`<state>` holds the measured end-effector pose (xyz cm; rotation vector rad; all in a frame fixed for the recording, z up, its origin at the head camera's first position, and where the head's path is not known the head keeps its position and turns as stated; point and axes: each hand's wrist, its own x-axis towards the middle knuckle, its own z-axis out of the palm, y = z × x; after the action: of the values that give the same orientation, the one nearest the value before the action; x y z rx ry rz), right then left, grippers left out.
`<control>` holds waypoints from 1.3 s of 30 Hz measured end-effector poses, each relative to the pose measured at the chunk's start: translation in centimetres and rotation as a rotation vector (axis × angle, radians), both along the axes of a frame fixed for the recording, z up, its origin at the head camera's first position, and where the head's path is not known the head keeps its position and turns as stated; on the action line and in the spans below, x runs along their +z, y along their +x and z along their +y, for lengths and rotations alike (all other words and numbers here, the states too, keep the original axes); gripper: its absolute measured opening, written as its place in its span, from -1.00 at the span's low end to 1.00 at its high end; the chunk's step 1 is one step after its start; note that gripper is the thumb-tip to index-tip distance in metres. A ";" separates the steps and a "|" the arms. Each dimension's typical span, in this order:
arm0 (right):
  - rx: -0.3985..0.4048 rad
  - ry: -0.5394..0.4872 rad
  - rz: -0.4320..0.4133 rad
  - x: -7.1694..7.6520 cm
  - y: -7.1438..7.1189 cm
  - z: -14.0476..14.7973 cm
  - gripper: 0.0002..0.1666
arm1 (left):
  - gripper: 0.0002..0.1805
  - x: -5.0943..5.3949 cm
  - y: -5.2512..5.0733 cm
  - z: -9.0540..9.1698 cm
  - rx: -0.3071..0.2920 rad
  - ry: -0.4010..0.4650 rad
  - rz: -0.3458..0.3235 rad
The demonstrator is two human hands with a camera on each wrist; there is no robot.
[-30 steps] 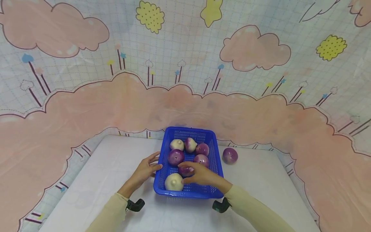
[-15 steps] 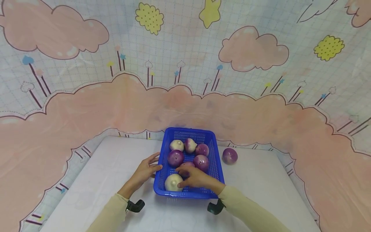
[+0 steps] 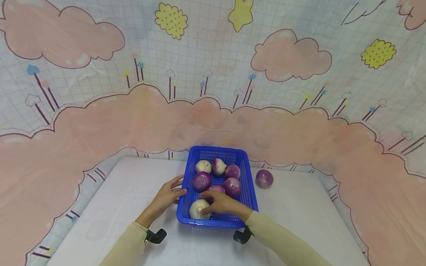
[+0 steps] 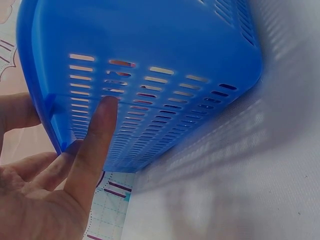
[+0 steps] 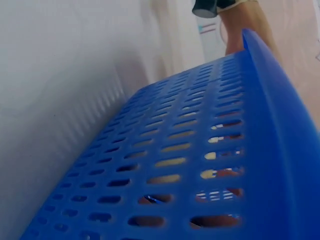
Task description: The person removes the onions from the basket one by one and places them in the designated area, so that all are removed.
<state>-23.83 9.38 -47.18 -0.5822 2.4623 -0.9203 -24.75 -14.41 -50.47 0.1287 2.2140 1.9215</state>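
A blue plastic basket (image 3: 251, 201) holds several onions, some purple, some white. My left hand (image 3: 167, 193) grips its left rim; in the left wrist view the thumb passes behind the rim and an index finger (image 4: 100, 135) lies along the slotted outer wall. Inside the basket, my right hand (image 3: 221, 202) reaches over the white onion (image 3: 195, 212) at the front left. Its thumb overlaps that onion, and its other fingers reach past the onion's far side. Whether they press on it cannot be told. A purple onion (image 3: 217, 188) just behind is partly hidden by this hand.
Another purple onion (image 3: 264, 178) lies on the white table (image 3: 293, 207), right of the basket. A patterned cloth (image 3: 213, 122) hangs behind the table. In the right wrist view, the basket's slotted wall (image 5: 165, 150) hides most of the inside.
My right hand has moved left and slightly toward me, from the purple onion to the white one. The middle purple onions sit a little differently. My left hand stays on the rim.
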 end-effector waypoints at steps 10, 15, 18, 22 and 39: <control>-0.028 -0.009 -0.033 -0.4 -0.1 -0.5 -0.45 | -0.26 0.3 0.0 0.0 -0.002 -0.004 0.001; -0.022 0.001 0.000 -0.5 -0.2 -0.8 -0.54 | -0.27 0.3 0.0 0.0 0.006 -0.005 0.001; -0.025 0.009 0.013 -0.4 -0.1 -1.0 -0.58 | -0.27 0.3 0.1 0.1 0.011 -0.011 -0.001; -0.037 0.006 0.012 -0.4 0.0 -1.1 -0.59 | -0.28 0.3 0.2 0.1 0.018 -0.017 0.000; -0.052 -0.077 0.050 -0.2 -0.3 -0.5 -0.59 | -0.28 0.4 0.1 0.3 0.032 -0.007 -0.004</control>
<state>-24.13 8.92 -47.34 -0.5754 2.5062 -1.0374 -24.64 -14.11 -50.07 0.0891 2.2335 1.9277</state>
